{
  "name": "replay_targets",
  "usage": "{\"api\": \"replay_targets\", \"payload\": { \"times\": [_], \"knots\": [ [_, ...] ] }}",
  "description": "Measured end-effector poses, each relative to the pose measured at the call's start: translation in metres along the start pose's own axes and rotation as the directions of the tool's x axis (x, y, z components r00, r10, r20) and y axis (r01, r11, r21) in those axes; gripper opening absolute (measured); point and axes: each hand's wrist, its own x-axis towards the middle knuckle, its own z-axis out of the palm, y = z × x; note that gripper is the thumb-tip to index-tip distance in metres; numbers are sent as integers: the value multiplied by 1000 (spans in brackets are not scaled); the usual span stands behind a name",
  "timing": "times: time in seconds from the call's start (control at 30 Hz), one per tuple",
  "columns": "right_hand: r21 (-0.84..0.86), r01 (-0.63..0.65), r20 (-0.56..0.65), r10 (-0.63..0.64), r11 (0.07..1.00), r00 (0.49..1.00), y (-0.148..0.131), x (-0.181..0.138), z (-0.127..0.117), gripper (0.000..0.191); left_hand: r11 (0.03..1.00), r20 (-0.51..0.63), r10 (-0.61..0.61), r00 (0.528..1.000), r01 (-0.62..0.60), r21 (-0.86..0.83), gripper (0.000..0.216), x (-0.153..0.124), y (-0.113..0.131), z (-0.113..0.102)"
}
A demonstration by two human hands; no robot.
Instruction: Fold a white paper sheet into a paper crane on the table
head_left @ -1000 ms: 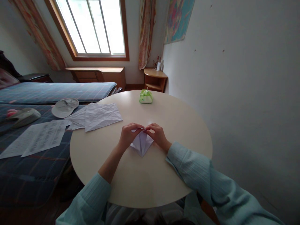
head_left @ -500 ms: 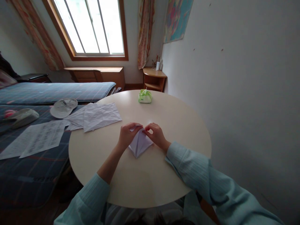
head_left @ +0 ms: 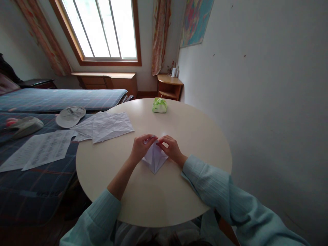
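Observation:
A folded sheet of white paper (head_left: 155, 160) stands over the table in front of me, its pointed end toward my body and a crease running down its middle. My left hand (head_left: 142, 146) pinches its far upper edge from the left, thumb and fingers closed. From the right, my right hand (head_left: 171, 147) pinches the same far edge, its fingertips almost meeting those of the left. The fingers hide the top of the paper. Whether the near point touches the tabletop I cannot tell.
The round cream table (head_left: 200, 136) carries creased paper sheets (head_left: 112, 126) at its left edge and a green tissue pack (head_left: 159, 105) at the back. Left of it, a bed (head_left: 51, 184) holds printed sheets (head_left: 48, 150) and a white cap (head_left: 70, 117). A wall (head_left: 271, 119) rises on the right.
The paper's near point has swung slightly to the right, and its left flap sits at a different angle. Both hands keep their pinch in nearly the same place.

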Motion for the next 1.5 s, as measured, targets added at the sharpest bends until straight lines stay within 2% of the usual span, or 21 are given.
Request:
{"api": "replay_targets", "payload": {
  "times": [0.2,0.4,0.57,0.73,0.83,1.3,1.5],
  "knots": [
    [17,-21,-21,21,1000,1000,1,0,-1,10,1000,58,-1,998,2,-17,20,1,-1,0],
    [41,5,-10,-4,999,1000,0,0,0,6,1000,28,-12,1000,12,-6,21,0,-4,0],
    [32,-20,-29,21,999,999,0,0,0,4,998,5,-19,1000,19,-52,18,0,-4,0],
    [83,40,-33,-37,996,999,-2,0,-1,11,998,12,-10,1000,11,-68,17,1,-4,1],
    [102,23,-14,-22,995,1000,-4,1,-2,13,998,14,-6,1000,6,-70,15,1,-3,1],
    [116,13,25,-16,993,1000,-8,1,-5,13,999,-7,-33,999,33,30,24,0,-1,-1],
    [101,-28,25,26,994,999,-7,2,-6,17,999,24,-44,999,44,27,19,0,-4,0]
  ]
}}
